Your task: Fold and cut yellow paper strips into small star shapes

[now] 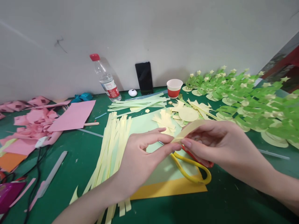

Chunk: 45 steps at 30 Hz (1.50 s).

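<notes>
The left hand (141,154) and right hand (216,138), fingers closed, pinch one paper strip (189,128); loose strips (109,140) look unused, star-topped paper trees (244,102) finished.

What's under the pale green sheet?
An orange-yellow sheet shows along its near edge. Anything else beneath is covered by the pale green sheet itself; can't tell.

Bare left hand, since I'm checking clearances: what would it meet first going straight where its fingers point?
Beyond the narrow pale-yellow paper strip the left hand touches, likely the bare right hand; depth is unclear.
</notes>
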Tool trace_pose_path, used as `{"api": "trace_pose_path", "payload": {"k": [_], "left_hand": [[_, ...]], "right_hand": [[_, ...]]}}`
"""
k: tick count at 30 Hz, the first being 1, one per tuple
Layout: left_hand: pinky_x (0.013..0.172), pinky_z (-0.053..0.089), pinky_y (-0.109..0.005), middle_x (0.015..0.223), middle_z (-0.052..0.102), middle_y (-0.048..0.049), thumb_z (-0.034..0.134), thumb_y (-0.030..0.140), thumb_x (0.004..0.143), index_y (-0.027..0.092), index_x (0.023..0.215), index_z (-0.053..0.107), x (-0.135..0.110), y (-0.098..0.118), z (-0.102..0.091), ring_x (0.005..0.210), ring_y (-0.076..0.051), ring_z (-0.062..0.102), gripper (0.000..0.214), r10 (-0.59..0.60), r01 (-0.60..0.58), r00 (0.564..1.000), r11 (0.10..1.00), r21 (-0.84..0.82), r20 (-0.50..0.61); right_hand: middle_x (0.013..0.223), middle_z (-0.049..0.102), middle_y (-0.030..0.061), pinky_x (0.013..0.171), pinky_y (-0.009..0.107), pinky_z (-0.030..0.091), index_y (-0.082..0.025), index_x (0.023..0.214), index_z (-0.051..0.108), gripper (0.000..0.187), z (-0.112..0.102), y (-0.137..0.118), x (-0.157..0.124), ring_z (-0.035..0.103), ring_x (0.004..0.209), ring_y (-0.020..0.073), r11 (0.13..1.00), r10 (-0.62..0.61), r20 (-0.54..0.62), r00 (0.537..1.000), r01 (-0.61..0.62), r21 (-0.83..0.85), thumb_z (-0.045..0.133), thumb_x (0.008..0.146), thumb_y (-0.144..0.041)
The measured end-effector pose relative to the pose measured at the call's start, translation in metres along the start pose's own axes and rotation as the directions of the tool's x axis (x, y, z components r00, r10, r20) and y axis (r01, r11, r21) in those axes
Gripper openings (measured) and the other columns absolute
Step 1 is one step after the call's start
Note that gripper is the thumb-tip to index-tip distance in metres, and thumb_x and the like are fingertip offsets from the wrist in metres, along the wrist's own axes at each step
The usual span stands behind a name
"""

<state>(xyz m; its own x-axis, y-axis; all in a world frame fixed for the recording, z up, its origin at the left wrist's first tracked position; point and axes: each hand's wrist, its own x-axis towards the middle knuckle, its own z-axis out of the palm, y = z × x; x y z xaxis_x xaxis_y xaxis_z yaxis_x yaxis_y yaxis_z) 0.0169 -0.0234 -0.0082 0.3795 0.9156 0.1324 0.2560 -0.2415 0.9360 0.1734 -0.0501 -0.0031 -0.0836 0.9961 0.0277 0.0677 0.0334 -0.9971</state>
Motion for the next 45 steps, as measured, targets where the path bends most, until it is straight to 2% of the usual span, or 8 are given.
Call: {"api": "trace_pose_path", "payload": {"k": [9, 17, 23, 30, 35, 37, 40, 45], "left_hand": [[0.095, 0.047, -0.033, 0.076, 0.076, 0.0043, 0.07, 0.024, 0.072, 0.025, 0.068, 0.073, 0.002, 0.0, -0.001, 0.103, -0.025, 0.064, 0.004, -0.082, 0.086, 0.992, 0.996, -0.039, 0.096], [0.062, 0.046, -0.024, 0.06, 0.06, -0.0032, 0.044, 0.023, 0.09, 0.014, 0.058, 0.058, -0.002, -0.008, 0.0, 0.061, -0.015, 0.059, 0.036, 0.243, -0.299, 0.932, 0.935, 0.19, 0.268], [0.054, 0.038, -0.019, 0.061, 0.051, 0.0003, 0.036, 0.019, 0.092, 0.015, 0.062, 0.048, -0.001, -0.008, -0.001, 0.058, -0.01, 0.048, 0.033, 0.278, -0.345, 0.9, 0.925, 0.157, 0.336], [0.057, 0.036, -0.018, 0.061, 0.046, 0.0043, 0.035, 0.019, 0.092, 0.016, 0.067, 0.048, -0.001, -0.006, -0.003, 0.057, -0.008, 0.045, 0.029, 0.182, -0.217, 0.916, 0.974, 0.061, 0.358], [0.054, 0.032, -0.018, 0.058, 0.043, 0.0057, 0.038, 0.021, 0.092, 0.017, 0.062, 0.047, 0.0, -0.002, -0.006, 0.055, -0.007, 0.04, 0.032, 0.062, -0.04, 0.933, 0.997, -0.068, 0.356], [0.052, 0.03, -0.019, 0.056, 0.041, 0.0053, 0.039, 0.025, 0.092, 0.017, 0.06, 0.047, -0.001, -0.001, -0.008, 0.054, -0.008, 0.038, 0.034, 0.003, 0.053, 0.928, 0.989, -0.14, 0.374], [0.052, 0.03, -0.02, 0.057, 0.039, 0.0044, 0.042, 0.03, 0.091, 0.016, 0.06, 0.051, -0.002, -0.002, -0.01, 0.055, -0.008, 0.036, 0.035, -0.034, 0.167, 0.903, 0.946, -0.277, 0.429], [0.055, 0.032, -0.021, 0.06, 0.042, 0.0028, 0.051, 0.033, 0.087, 0.014, 0.063, 0.055, -0.003, -0.003, -0.008, 0.058, -0.009, 0.038, 0.03, -0.102, 0.389, 0.839, 0.801, -0.456, 0.535]], "right_hand": [[0.042, 0.05, -0.0059, 0.029, 0.014, 0.031, -0.016, 0.057, 0.059, 0.01, 0.001, 0.006, 0.0, 0.038, 0.033, 0.004, 0.998, -0.051, -0.041, 0.998, 0.052, 0.031, 0.064, 0.065, -0.013], [0.044, 0.047, -0.0072, 0.031, 0.012, 0.032, -0.015, 0.058, 0.058, 0.011, -0.004, 0.003, 0.001, 0.038, 0.033, 0.0024, 0.973, 0.167, 0.111, 0.98, -0.182, 0.145, 0.064, 0.065, -0.01], [0.046, 0.049, -0.0066, 0.032, 0.01, 0.034, -0.015, 0.059, 0.059, 0.011, -0.007, 0.008, 0.004, 0.04, 0.034, 0.0015, 0.934, 0.22, 0.228, 0.948, -0.272, 0.233, 0.066, 0.067, -0.011], [0.048, 0.051, -0.0068, 0.035, 0.01, 0.035, -0.016, 0.06, 0.061, 0.014, -0.004, 0.006, 0.005, 0.042, 0.038, 0.0019, 0.955, 0.089, 0.211, 0.973, -0.144, 0.258, 0.068, 0.067, -0.005], [0.055, 0.059, -0.0029, 0.038, 0.015, 0.038, -0.018, 0.062, 0.061, 0.015, -0.003, 0.006, 0.004, 0.046, 0.043, 0.005, 0.983, -0.185, 0.128, 0.974, 0.185, 0.014, 0.058, 0.073, -0.008], [0.062, 0.064, 0.0001, 0.044, 0.019, 0.044, -0.019, 0.066, 0.062, 0.017, -0.004, 0.007, 0.003, 0.055, 0.051, 0.0094, 0.916, -0.351, 0.129, 0.927, 0.369, -0.157, 0.054, 0.075, -0.007], [0.065, 0.068, 0.0017, 0.052, 0.021, 0.05, -0.021, 0.08, 0.063, 0.026, -0.008, 0.009, 0.002, 0.062, 0.06, 0.0126, 0.681, -0.596, 0.216, 0.773, 0.63, -0.374, 0.047, 0.076, -0.001], [0.076, 0.073, 0.0058, 0.061, 0.019, 0.053, -0.018, 0.091, 0.06, 0.026, -0.019, 0.011, 0.002, 0.067, 0.066, 0.0123, 0.264, -0.715, 0.435, 0.548, 0.787, -0.557, 0.05, 0.078, 0.002]]}}
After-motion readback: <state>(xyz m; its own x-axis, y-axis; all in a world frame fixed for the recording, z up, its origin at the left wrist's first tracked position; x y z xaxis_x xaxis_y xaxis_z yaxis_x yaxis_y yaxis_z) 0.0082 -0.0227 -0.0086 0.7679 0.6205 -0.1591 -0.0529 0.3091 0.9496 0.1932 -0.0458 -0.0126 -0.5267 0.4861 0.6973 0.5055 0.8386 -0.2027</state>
